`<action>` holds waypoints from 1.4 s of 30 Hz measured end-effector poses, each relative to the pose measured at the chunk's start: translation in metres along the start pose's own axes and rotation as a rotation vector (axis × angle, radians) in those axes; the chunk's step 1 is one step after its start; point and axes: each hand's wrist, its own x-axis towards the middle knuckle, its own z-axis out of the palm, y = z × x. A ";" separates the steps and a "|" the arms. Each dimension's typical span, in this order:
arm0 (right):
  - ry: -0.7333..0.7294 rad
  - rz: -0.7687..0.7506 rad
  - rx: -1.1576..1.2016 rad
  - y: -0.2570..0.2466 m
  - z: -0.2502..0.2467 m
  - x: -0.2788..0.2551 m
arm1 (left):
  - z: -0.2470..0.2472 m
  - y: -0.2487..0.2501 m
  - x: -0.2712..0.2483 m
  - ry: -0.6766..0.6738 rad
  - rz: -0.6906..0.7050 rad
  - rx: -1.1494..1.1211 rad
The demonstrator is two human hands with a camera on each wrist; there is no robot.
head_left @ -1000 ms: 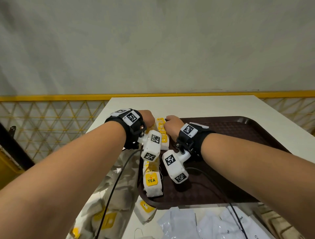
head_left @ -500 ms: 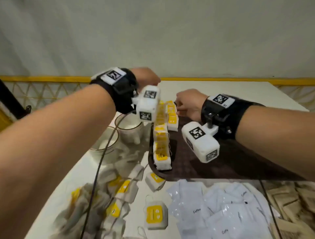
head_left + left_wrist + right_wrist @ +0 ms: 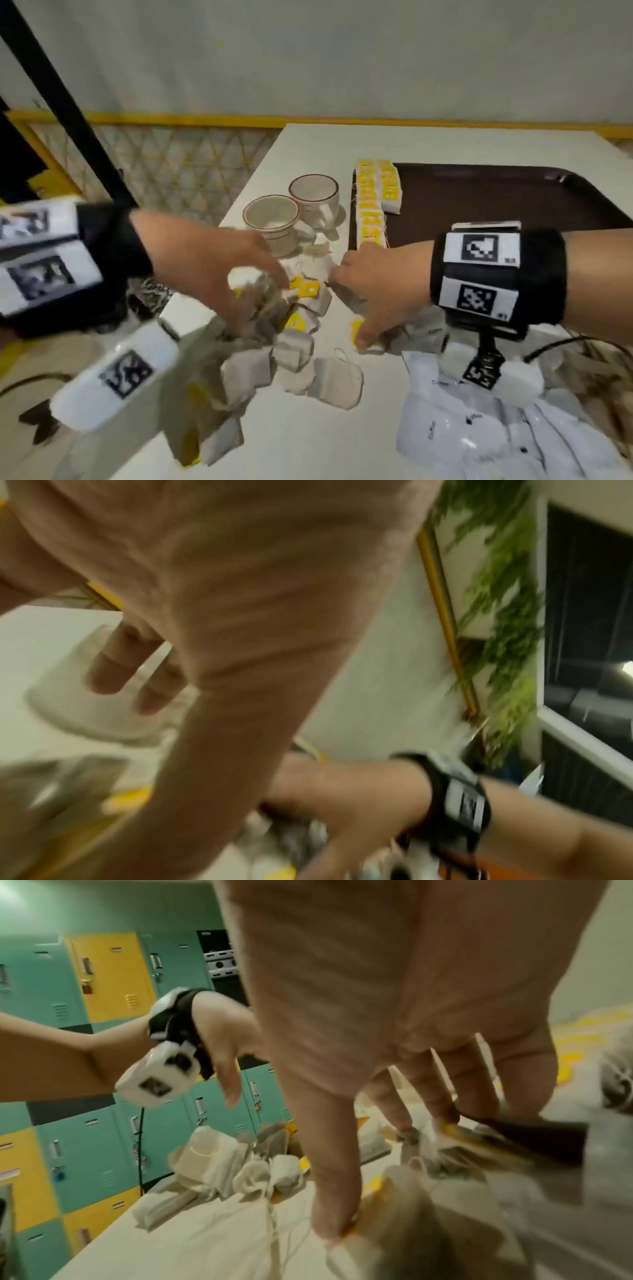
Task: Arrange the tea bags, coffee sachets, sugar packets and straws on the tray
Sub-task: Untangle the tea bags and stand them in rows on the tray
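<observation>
- Your left hand (image 3: 212,263) is above the loose tea bags (image 3: 294,363) on the table (image 3: 308,445); its fingers are spread and relaxed, holding nothing.
- Your right hand (image 3: 380,291) reaches down to the same pile. The thumb presses on one yellow-tagged bag (image 3: 358,334); if it already pinches it, I cannot tell because of blur.
- A row of tea bags (image 3: 371,209) lies along the left edge of the tray (image 3: 496,205).
- Coffee sachets (image 3: 479,435) lie on the table near you, under your right wrist.
- Two cups (image 3: 291,216) stand just left of the tray.
</observation>
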 end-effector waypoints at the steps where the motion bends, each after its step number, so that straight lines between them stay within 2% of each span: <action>1: -0.016 0.013 -0.011 -0.002 0.000 0.000 | 0.015 0.001 0.004 -0.032 -0.018 0.061; 3: -0.029 0.012 -0.038 -0.007 -0.001 -0.001 | 0.033 0.002 0.014 -0.030 -0.045 0.072; 7: -0.059 -0.011 -0.116 -0.018 -0.001 0.001 | 0.039 -0.003 0.033 0.039 -0.055 -0.079; 10: -0.052 -0.102 0.003 -0.014 0.000 0.003 | 0.035 -0.005 0.040 0.072 0.002 -0.184; 13: 0.053 -0.173 0.156 -0.003 0.001 -0.001 | 0.029 -0.007 0.038 0.124 0.026 -0.242; 18: 0.264 -0.314 0.566 -0.007 -0.010 -0.021 | 0.019 -0.017 0.023 0.309 0.041 -0.448; 20: 0.308 -0.390 0.568 -0.023 -0.006 -0.025 | 0.018 -0.019 0.019 0.372 0.033 -0.522; 22: 0.326 -0.436 0.440 -0.039 0.006 -0.024 | 0.021 -0.019 0.017 0.411 0.037 -0.610; 26: 0.245 -0.245 0.268 -0.048 0.025 -0.025 | 0.032 -0.017 0.016 0.459 0.027 -0.761; 30: 0.164 -0.234 0.169 -0.052 0.032 -0.027 | 0.038 -0.015 0.018 0.441 0.021 -0.834; 35: 0.253 -0.270 0.189 -0.048 0.036 -0.016 | 0.033 -0.013 0.016 0.466 0.025 -0.863; 38: 0.313 -0.286 0.209 -0.044 0.038 -0.014 | 0.029 -0.011 0.011 0.530 0.050 -0.923; 42: 0.444 -0.216 0.430 -0.020 0.027 -0.026 | 0.021 0.000 0.005 0.659 0.144 -1.079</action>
